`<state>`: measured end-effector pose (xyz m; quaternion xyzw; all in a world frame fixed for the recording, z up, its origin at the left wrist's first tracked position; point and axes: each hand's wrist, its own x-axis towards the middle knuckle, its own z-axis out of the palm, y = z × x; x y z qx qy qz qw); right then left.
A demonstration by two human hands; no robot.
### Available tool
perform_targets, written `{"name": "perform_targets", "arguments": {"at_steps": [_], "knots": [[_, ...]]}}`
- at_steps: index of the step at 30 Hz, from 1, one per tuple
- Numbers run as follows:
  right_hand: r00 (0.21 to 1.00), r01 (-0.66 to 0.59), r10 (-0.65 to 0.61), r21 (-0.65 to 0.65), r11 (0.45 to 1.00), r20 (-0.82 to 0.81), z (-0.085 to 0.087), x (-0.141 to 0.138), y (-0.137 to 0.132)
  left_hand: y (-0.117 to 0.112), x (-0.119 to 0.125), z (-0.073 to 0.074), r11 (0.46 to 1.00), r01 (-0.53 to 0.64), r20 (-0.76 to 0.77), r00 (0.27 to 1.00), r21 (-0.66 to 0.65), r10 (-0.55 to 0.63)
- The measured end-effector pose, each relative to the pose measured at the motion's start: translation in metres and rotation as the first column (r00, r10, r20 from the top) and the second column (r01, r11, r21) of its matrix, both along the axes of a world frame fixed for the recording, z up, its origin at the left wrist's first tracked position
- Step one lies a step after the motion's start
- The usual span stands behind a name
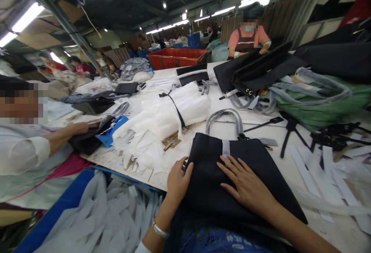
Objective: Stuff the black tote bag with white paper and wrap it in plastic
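A black handbag (208, 175) lies on the white table in front of me, its plastic-wrapped handles (224, 114) pointing away. A strip of pale translucent tape (225, 147) runs over its top edge. My left hand (178, 177) grips the bag's left side, thumb at the front edge and fingers curled along the side. My right hand (246, 185) rests flat on the front panel, fingers spread just below the tape. Nothing is held in the right hand.
White wrapping material (182, 108) tied with a black band lies beyond the bag. Black straps (290, 129) and white strips (304, 170) are at right. A bin of grey pieces (107, 210) stands at lower left. Co-workers sit at left (23, 141) and across (246, 38).
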<state>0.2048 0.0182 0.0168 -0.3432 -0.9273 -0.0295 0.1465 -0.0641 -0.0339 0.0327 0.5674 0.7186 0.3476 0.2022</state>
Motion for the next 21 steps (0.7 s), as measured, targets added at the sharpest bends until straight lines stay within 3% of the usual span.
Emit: {"name": "perform_targets", "arguments": {"at_steps": [2,6,10,13,17,21], "knots": [[1.000,-0.006,0.006,0.009,1.000,-0.013,-0.003,0.000,0.001,-0.010,-0.010,0.003,0.997,0.070,-0.017,0.997,0.010,-0.070],[0.999,-0.016,0.017,0.023,1.000,-0.048,-0.012,0.001,0.003,-0.031,-0.043,0.016,0.977,0.135,-0.057,0.988,-0.162,-0.146],[0.997,-0.036,0.040,0.068,0.997,-0.061,-0.018,0.003,0.005,-0.042,-0.075,0.041,0.954,0.176,-0.077,0.977,-0.244,-0.200],[0.996,-0.052,0.059,0.095,0.994,-0.071,-0.022,0.004,0.006,-0.048,-0.089,0.064,0.936,0.219,0.023,0.975,-0.276,-0.222],[0.994,-0.051,0.061,0.109,0.993,-0.089,-0.025,0.004,0.007,-0.050,-0.087,0.089,0.952,0.239,0.280,0.943,-0.191,-0.180],[0.995,-0.038,0.049,0.119,0.992,-0.086,-0.026,0.003,0.007,-0.036,-0.060,0.098,0.961,0.271,0.493,0.845,-0.055,-0.210]]}}
